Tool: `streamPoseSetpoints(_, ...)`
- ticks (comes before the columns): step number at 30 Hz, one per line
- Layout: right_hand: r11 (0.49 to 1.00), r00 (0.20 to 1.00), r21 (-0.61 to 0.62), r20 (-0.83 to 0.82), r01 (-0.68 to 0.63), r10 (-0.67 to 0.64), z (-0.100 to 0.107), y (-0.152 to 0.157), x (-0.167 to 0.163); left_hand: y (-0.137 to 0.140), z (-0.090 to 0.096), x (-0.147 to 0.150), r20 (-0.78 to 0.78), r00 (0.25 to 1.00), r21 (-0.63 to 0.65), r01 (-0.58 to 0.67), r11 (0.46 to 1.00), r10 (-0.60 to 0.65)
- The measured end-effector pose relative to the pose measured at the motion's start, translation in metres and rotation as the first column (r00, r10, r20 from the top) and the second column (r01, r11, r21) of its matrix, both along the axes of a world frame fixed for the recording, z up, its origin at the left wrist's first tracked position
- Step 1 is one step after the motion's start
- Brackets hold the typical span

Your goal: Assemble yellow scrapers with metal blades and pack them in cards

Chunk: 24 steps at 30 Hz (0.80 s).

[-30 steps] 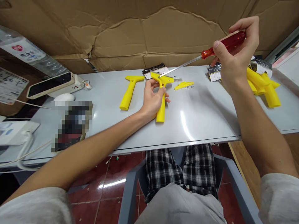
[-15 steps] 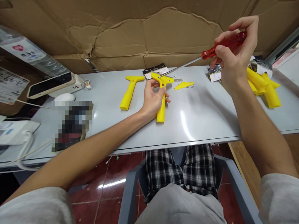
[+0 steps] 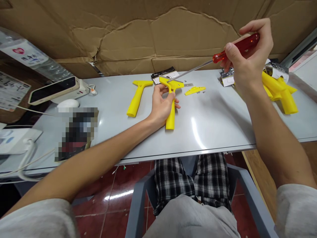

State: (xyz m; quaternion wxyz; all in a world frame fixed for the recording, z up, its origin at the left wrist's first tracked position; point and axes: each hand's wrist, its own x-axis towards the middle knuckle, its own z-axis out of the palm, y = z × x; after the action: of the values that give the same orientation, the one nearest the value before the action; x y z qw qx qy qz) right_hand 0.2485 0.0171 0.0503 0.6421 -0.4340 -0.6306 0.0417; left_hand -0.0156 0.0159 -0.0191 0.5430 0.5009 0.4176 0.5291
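My left hand (image 3: 162, 104) is wrapped round the handle of a yellow plastic scraper (image 3: 170, 120), whose wide head points away from me. In my right hand (image 3: 252, 62) is a screwdriver with a clear red handle (image 3: 244, 46); its long metal shaft slants down left, and the tip meets the scraper's head. Just right of that head lie a small metal blade (image 3: 189, 85), a loose yellow clamp plate (image 3: 195, 90) and several tiny screws (image 3: 204, 92). A second yellow scraper body (image 3: 139, 98) rests on the table left of my left hand.
More yellow scraper bodies (image 3: 282, 91) with black-and-white cards are heaped on the table (image 3: 218, 132) at the right. Another card (image 3: 165, 74) lies behind the held scraper. Phones, a white mouse (image 3: 68, 103) and cables take up the left side. Cardboard (image 3: 123, 39) stands along the back.
My right hand and the screwdriver have shifted slightly left, and the fingers have turned a little round the handle. The screwdriver tip stays on the scraper's head; my left hand barely moves.
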Motion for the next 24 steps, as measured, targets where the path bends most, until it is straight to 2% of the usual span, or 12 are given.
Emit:
streamPoseSetpoints(5,0.997,1.0,-0.079,0.015,0.006,-0.005,0.002,-0.015,-0.006,-0.001,0.002,0.001,0.01,1.0,-0.025,-0.01,1.0,0.01)
streamPoseSetpoints(14,0.985,0.997,-0.168,0.063,0.05,-0.04,0.001,-0.012,-0.002,0.001,0.0,0.0,0.002,1.0,-0.017,-0.002,1.0,0.002)
streamPoseSetpoints(19,0.992,0.996,-0.125,0.089,0.012,-0.001,0.0,-0.012,-0.002,0.002,-0.003,-0.001,-0.006,1.0,0.002,0.019,1.0,-0.019)
streamPoseSetpoints(24,0.989,0.991,-0.141,0.132,0.04,-0.021,0.002,-0.009,0.0,0.002,-0.002,-0.002,-0.004,1.0,-0.01,0.017,1.0,-0.017)
